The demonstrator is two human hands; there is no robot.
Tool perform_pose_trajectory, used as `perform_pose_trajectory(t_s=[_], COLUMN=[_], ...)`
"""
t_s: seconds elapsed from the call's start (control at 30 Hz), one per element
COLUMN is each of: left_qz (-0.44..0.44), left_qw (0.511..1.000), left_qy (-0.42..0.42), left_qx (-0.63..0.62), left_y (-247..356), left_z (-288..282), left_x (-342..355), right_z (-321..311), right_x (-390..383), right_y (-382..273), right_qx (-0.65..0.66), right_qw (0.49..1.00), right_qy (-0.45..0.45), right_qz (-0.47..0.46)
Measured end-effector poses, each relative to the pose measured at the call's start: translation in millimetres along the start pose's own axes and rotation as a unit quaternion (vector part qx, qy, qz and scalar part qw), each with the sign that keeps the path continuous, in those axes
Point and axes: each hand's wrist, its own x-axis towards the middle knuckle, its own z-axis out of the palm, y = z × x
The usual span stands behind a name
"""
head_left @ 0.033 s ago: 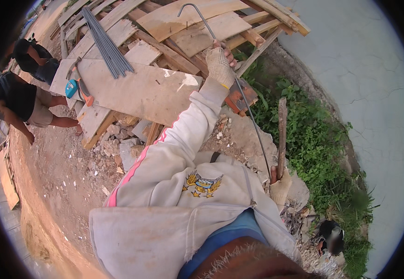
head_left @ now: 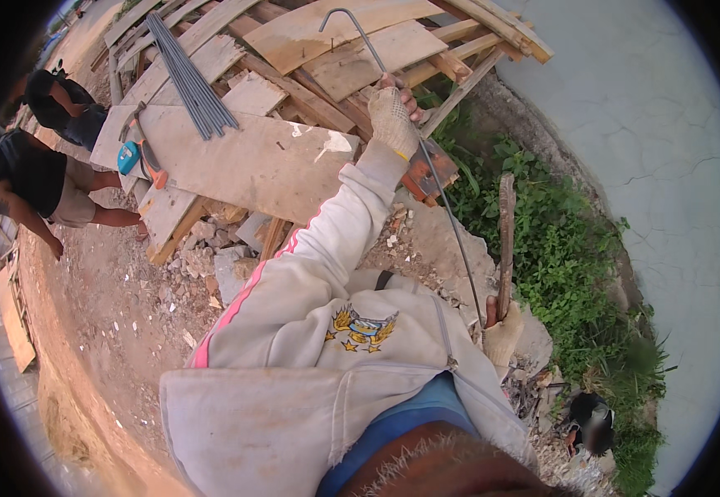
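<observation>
A thin steel rod (head_left: 452, 217) with a hooked far end slants from the boards down toward my right hand. My left hand (head_left: 394, 120), in a pale knitted glove with bare fingertips, is closed around the rod below the hook. Lower right, my right hand (head_left: 502, 333), also gloved, is closed on a rough brown bar (head_left: 506, 244) that stands upright; most of its fingers are hidden. The rod's near end meets this hand, but whether it is gripped there too I cannot tell. Beneath the rod, beside my left wrist, lies a rusty reddish block (head_left: 431, 171).
A plywood board (head_left: 244, 157) tops a pile of planks, bearing a bundle of steel rods (head_left: 187, 74), a teal tape measure (head_left: 128, 157) and an orange-handled tool (head_left: 155, 170). People (head_left: 33, 178) stand left. Green plants (head_left: 542, 240) border a grey wall (head_left: 658, 166); rubble (head_left: 202, 253) covers the ground.
My right hand and the brown bar have shifted very slightly to the right. My left hand keeps its hold on the rod.
</observation>
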Motion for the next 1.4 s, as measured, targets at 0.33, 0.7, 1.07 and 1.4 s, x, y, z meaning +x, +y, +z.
perform_pose_trajectory(t_s=[0.33, 0.7, 1.07, 1.4], left_qz=[0.01, 0.075, 0.178, 0.158], left_qw=[0.998, 0.798, 0.485, 0.308], left_qy=[-0.032, -0.011, 0.052, -0.045], left_qx=[-0.044, 0.598, 0.855, 0.937], left_y=[-19.0, 72.1, 125.4, 70.7], left_z=[-14.7, 1.5, -73.9, -47.1], left_x=[18.6, -27.5, -9.6, 51.1], right_z=[-12.9, -18.6, -27.2, -26.1], right_x=[6.0, 19.2, 30.7, 29.0], right_y=[12.0, 40.4, 15.6, 33.7], right_qx=[0.243, 0.149, 0.216, 0.158], right_qw=[0.946, 0.977, 0.941, 0.954], right_qy=[-0.124, -0.091, -0.165, -0.151], right_qz=[0.175, 0.126, 0.202, 0.204])
